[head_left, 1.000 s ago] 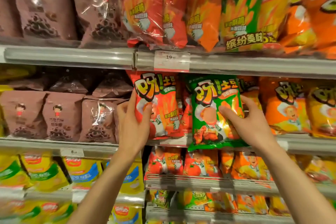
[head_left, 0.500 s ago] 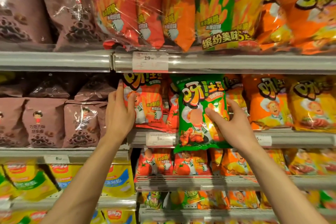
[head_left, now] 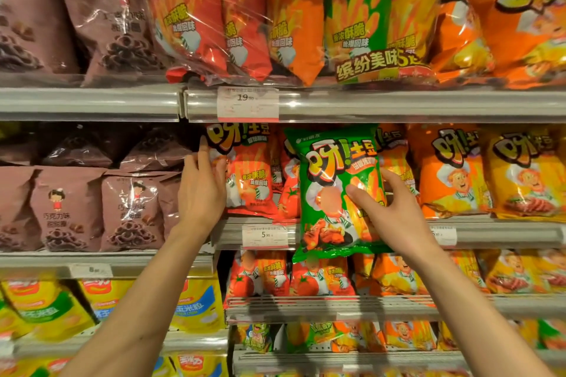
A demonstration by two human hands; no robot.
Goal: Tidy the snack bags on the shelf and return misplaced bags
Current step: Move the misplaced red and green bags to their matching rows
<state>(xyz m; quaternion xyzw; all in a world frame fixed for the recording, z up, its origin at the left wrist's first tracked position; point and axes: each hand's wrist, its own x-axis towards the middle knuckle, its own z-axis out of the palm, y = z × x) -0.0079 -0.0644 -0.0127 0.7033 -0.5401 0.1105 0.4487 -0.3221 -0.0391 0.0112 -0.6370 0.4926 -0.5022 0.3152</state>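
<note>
Below the 19.90 price tag (head_left: 248,103), on the shelf rail (head_left: 505,234) of the middle row, a green snack bag (head_left: 333,190) stands out among red and orange ones, its bottom hanging over the rail's front edge. It looks like the misplaced bag, since every neighbour in that row is red, orange or yellow. The right hand (head_left: 395,214) pinches the green bag's right edge, thumb across the front and fingers behind, seemingly to lift it clear. Left of the green bag, the left hand (head_left: 202,190) lies flat with straight fingers against the side of a red snack bag (head_left: 251,174), probably steadying that stack so it stays upright while the green one comes away.
</note>
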